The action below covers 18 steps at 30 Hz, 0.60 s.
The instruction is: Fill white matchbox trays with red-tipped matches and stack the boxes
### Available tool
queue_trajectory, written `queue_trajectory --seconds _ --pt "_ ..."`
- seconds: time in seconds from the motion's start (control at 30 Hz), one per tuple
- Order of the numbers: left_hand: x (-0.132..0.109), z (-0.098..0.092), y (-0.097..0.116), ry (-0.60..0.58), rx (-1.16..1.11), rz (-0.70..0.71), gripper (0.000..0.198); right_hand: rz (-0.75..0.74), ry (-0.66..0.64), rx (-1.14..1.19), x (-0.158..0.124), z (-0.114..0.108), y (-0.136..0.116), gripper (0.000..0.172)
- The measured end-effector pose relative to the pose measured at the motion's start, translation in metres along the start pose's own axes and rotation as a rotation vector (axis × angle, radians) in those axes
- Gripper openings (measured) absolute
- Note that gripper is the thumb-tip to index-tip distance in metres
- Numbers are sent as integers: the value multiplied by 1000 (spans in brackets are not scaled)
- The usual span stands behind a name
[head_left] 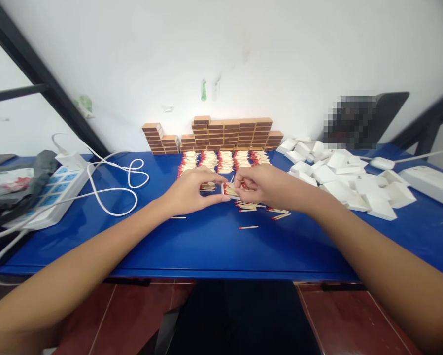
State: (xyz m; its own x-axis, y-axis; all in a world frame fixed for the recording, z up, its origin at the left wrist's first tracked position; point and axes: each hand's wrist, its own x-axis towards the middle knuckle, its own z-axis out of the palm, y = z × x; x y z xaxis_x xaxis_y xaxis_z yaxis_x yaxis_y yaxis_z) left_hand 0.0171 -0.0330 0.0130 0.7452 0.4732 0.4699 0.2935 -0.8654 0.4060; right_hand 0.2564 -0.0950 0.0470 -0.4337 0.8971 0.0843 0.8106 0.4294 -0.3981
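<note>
My left hand (201, 190) grips the left end of a small white matchbox tray (224, 189) between thumb and fingers. Matches with red heads lie in the tray. My right hand (256, 185) is over the tray's right part, its fingers pinched together at the matches; what exactly they hold is hidden. Behind the hands, several bundles of matches (225, 161) stand in a row. Loose matches (248, 206) lie just in front of the right hand, and a single match (248, 227) lies nearer the front edge.
Brown matchboxes (232, 134) are stacked along the wall. Many white trays (339, 172) are heaped at the right, beside a white device (431, 185) and a dark tablet-like object (389, 121). A power strip (60, 190) and white cables (134, 182) lie on the blue table (191, 251).
</note>
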Motion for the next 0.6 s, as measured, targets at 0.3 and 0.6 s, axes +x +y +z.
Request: queue_trajectory --seconds 0.3,0.6 --pt "0 1 -1 1 7 9 35 -6 -25 -63 -1 -2 0 18" --pt "0 0 0 7 13 13 32 18 -30 -71 -2 -4 -1 16"
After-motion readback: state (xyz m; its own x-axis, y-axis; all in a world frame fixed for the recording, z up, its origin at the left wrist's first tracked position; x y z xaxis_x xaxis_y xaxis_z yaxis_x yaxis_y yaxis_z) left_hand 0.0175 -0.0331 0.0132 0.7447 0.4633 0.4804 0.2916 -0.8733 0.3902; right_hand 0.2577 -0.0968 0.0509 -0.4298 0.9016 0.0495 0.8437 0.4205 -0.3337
